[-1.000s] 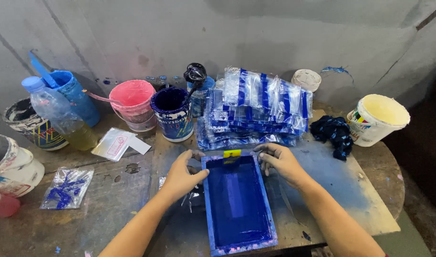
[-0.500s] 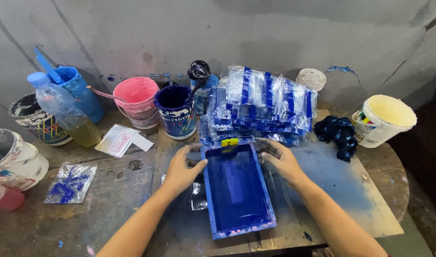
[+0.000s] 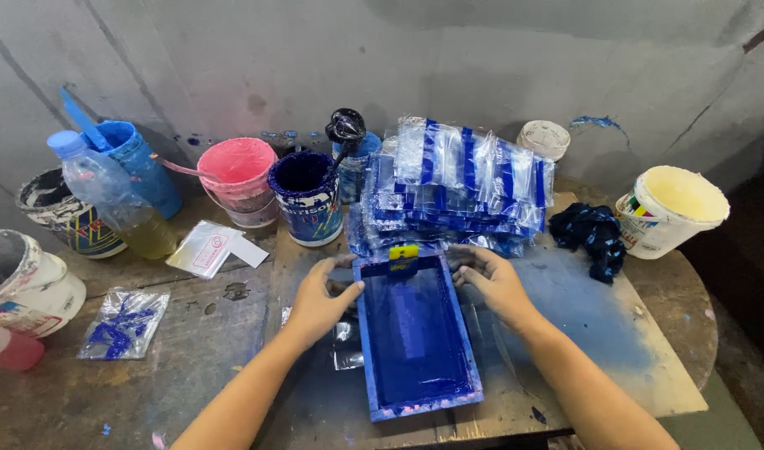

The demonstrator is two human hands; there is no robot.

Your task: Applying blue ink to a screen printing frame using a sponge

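Holding the blue ink-covered rectangular printing frame (image 3: 415, 333) with our left hand (image 3: 319, 300) and right hand (image 3: 494, 283), we judge many blue-striped clear plastic bags (image 3: 461, 187) already printed.

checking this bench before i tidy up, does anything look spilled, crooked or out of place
Yes. Blue ink stains the wooden board right of the blue frame, which lies slightly askew between the left hand and right hand. An ink-smeared clear bag lies alone at the left, away from the stack of bags.
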